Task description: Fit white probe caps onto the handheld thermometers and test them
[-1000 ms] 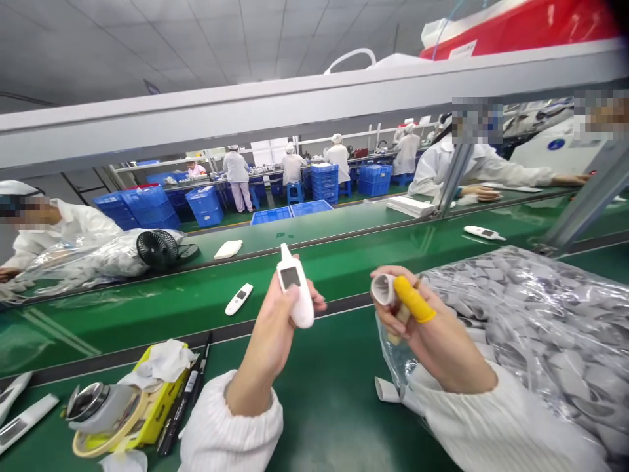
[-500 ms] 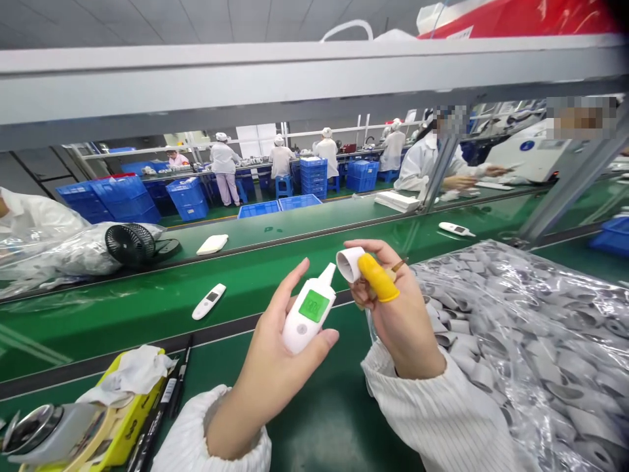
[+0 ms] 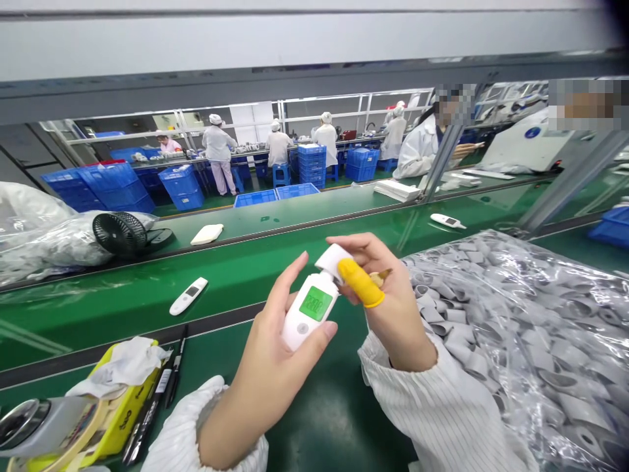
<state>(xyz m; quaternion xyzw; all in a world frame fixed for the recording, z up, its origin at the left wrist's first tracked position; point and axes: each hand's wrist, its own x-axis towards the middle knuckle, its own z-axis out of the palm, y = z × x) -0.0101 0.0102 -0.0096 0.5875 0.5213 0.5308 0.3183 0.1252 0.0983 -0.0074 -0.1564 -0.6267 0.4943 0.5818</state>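
My left hand [image 3: 275, 347] is closed around a white ear thermometer [image 3: 297, 322], whose screen glows green and whose tip points up and away. Between the fingers of my right hand [image 3: 388, 295] is a white cap [image 3: 333, 258], its open end over the thermometer's tip, which is now hidden. A yellow finger cot [image 3: 362, 283] covers my right thumb. Some thin brownish thing [image 3: 382, 276] pokes out behind that thumb; I cannot tell what it is. To the right, a clear plastic bag [image 3: 521, 354] holds many loose white caps [image 3: 474, 364].
Two more thermometers lie on the green conveyor belt, a left thermometer [image 3: 189, 296] and a right thermometer [image 3: 447, 221]. A yellow tray [image 3: 120, 419] with a cloth, black pens [image 3: 154, 400] and a dispenser bottle [image 3: 54, 426] stand at left. A black fan [image 3: 118, 233] sits beyond. Co-workers sit across the line.
My right hand has moved left and brought the cap over the thermometer's tip. The digits on the green screen look different. The whole view has shifted slightly.
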